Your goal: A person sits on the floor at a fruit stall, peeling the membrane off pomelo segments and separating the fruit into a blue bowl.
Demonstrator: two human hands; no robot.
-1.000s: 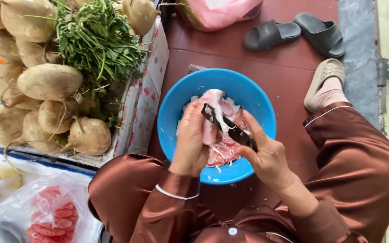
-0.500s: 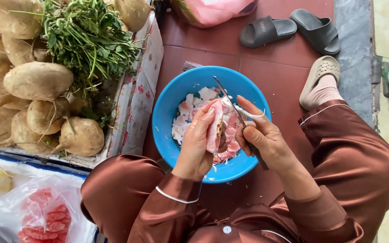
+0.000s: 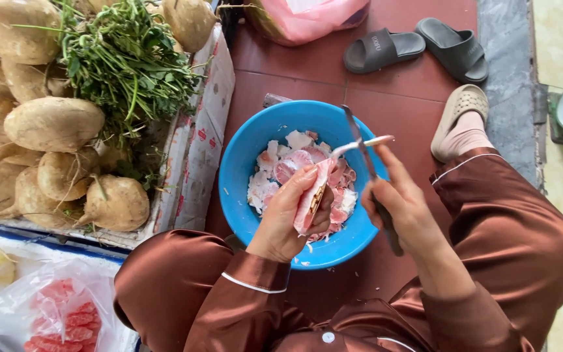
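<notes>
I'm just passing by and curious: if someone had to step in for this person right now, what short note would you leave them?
Left hand: holds a pink fruit piece over the blue basin.
Right hand: grips a knife, a pale strip of peel lifted off at the blade.
Done: many peeled pink pieces lie in the basin.
Left: the held piece looks only partly trimmed.

Red tile floor (image 3: 307, 72): blue basin (image 3: 249, 156), grey slippers (image 3: 418, 49).
</notes>
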